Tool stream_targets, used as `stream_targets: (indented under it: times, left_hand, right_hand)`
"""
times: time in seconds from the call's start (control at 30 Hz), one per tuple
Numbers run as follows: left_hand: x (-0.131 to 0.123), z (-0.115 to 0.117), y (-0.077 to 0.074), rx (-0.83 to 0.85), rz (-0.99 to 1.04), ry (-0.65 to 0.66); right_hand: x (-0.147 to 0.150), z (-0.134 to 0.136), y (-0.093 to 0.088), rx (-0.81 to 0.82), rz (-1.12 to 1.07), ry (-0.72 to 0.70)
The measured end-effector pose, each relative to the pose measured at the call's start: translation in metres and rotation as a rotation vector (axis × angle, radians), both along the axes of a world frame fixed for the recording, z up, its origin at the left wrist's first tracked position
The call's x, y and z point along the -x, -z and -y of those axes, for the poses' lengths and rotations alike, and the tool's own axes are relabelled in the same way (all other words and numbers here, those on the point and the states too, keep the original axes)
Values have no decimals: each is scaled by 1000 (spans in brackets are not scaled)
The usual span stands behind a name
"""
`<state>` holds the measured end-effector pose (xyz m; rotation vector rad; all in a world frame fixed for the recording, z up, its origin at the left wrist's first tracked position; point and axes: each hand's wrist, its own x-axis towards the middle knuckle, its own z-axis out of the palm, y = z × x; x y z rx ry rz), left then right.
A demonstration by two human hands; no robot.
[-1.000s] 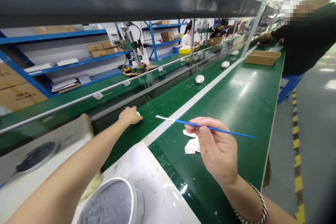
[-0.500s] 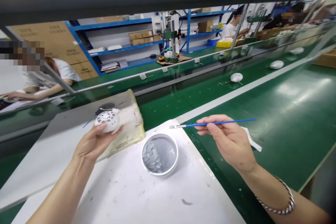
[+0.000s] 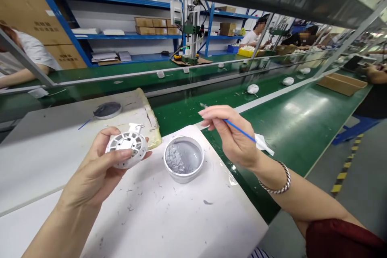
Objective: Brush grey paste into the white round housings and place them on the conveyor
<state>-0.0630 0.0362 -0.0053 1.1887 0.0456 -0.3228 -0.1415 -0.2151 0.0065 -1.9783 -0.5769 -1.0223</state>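
While the left hand cups the round white part just over the white board, fingers curled under its rim and thumb across its face, the right hand pinches a blue brush, bristles raised beyond the pot of grey paste between both hands. I judge that a level part and a lightly loaded tip would keep paste off the green bench.

Four round white housings were counted, one held and three discernible along the conveyor belt, together with two containers of grey paste, two blue brushes and one cardboard tray.
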Motion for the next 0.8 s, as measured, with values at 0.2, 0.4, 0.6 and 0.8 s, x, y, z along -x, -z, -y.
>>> stream_targets:
  times: [0.2, 0.4, 0.6, 0.8]
  left_hand:
    - [12, -6, -7, -38, 131, 20]
    - [16, -12, -1, -57, 199, 296]
    - [37, -5, -15, -74, -6, 308]
    - [33, -6, -8, 23, -62, 354]
  right_hand:
    - [-19, -31, -16, 402, 261, 23]
    - [-29, -54, -22, 616, 185, -89]
    - [-39, -59, -34, 917, 527, -192]
    - [-43, -54, -56, 1038, 690, -271]
